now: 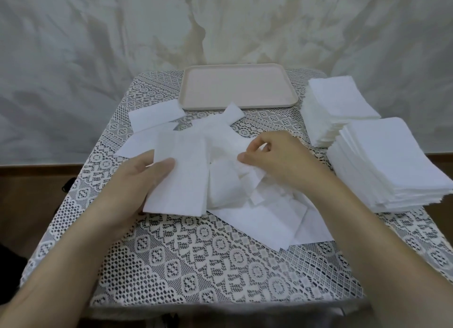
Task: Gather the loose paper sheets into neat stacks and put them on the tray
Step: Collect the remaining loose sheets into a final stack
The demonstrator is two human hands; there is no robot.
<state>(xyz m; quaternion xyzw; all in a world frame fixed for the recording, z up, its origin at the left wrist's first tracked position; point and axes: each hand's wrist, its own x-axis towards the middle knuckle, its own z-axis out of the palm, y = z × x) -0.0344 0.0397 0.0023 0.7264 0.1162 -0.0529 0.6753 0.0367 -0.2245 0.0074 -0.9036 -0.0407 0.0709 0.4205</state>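
My left hand (137, 180) grips a small bundle (181, 180) by its left edge, thumb on top; my right hand (277, 158) pinches a crumpled sheet (228, 153) out of the loose sheets (257, 219) strewn mid-desk (196, 266); the tray (235, 87) lies beyond them, bare; two stacks (392, 166) wait at my right. I judge the paper light, limp and easily creased; best lifted flat, by an edge or corner.
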